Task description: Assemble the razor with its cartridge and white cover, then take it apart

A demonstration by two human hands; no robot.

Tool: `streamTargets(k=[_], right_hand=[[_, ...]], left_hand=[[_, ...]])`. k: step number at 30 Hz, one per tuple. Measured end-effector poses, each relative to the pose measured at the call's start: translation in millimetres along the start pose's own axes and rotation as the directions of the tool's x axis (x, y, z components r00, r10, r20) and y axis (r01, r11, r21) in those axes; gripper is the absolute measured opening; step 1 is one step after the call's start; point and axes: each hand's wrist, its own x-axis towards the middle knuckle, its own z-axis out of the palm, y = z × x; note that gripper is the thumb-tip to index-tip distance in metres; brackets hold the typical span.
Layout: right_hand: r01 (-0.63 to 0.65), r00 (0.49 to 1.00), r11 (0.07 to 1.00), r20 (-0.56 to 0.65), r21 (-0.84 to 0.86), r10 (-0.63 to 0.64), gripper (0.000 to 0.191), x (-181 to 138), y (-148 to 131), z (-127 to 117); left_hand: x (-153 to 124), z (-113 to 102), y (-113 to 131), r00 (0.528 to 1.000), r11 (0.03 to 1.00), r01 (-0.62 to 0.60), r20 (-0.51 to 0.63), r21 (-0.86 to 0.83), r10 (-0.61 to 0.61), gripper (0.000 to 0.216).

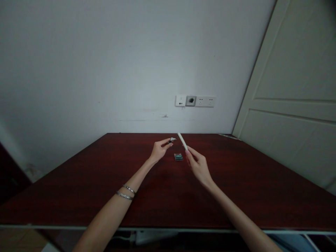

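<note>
My left hand (pixel 159 150) is raised over the table and pinches a small black-and-silver object (pixel 172 140) between thumb and fingertips; its exact kind is too small to make out. My right hand (pixel 198 164) grips the lower end of a slim white stick (pixel 182 140) that looks like a candle. The stick tilts up and to the left, its upper end a short gap to the right of the black-and-silver object. Between and below the hands, a small clear box (pixel 178 157) with something green inside lies on the dark red table (pixel 162 196).
Behind the table stands a white wall with a row of sockets (pixel 201 101). A pale panelled door (pixel 294 115) borders the right side. A thin flat strip (pixel 229 137) lies at the far right corner. Items on a shelf (pixel 154 237) show under the front edge.
</note>
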Motion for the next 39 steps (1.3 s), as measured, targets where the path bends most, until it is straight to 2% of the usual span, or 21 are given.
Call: streamTargets(k=[6,10,14,20,24,27,32,37,39], right_hand=[[0.027,0.997,0.998,0.068,-0.053,-0.023,0.042,-4.8,3.4,7.5],[0.018,1.000,0.998,0.013,-0.067,-0.017,0.044,-0.2,0.6,6.6],[0.034,0.999,0.999,-0.012,-0.030,-0.035,0.046,10.0,-2.3,10.5],[-0.008,1.000,1.000,0.004,-0.010,0.008,0.047,2.9,4.0,14.7],[0.005,1.000,1.000,-0.006,0.015,-0.005,0.047,10.5,-2.2,13.8],[0.021,1.000,1.000,0.017,0.011,-0.021,0.046,10.3,-6.0,19.3],[0.014,0.996,0.999,0.085,-0.029,-0.012,0.045,-3.4,-4.0,27.2],[0.011,1.000,1.000,0.000,-0.019,-0.011,0.045,5.5,0.3,23.6],[0.021,1.000,1.000,0.005,-0.021,-0.021,0.045,7.6,2.5,22.5]], left_hand=[[2.3,1.6,6.7,1.000,0.995,0.022,0.014,-0.098,-0.021,0.030],[2.1,2.4,7.0,0.998,0.988,0.061,0.005,-0.140,-0.061,0.032],[-1.6,6.4,8.0,0.997,0.987,0.070,0.033,-0.148,-0.066,0.034],[-1.9,7.0,5.6,0.993,0.983,0.105,0.068,-0.149,-0.095,0.043],[-2.9,7.2,2.9,0.990,0.982,0.122,0.091,-0.142,-0.109,0.043],[-3.1,7.9,2.8,0.990,0.982,0.110,0.107,-0.153,-0.094,0.044],[-0.9,4.6,0.1,0.992,0.985,0.114,0.068,-0.128,-0.106,0.042],[-0.4,4.9,-0.1,0.991,0.983,0.119,0.071,-0.138,-0.110,0.043],[-0.1,5.3,1.3,0.992,0.984,0.116,0.071,-0.138,-0.107,0.045]])
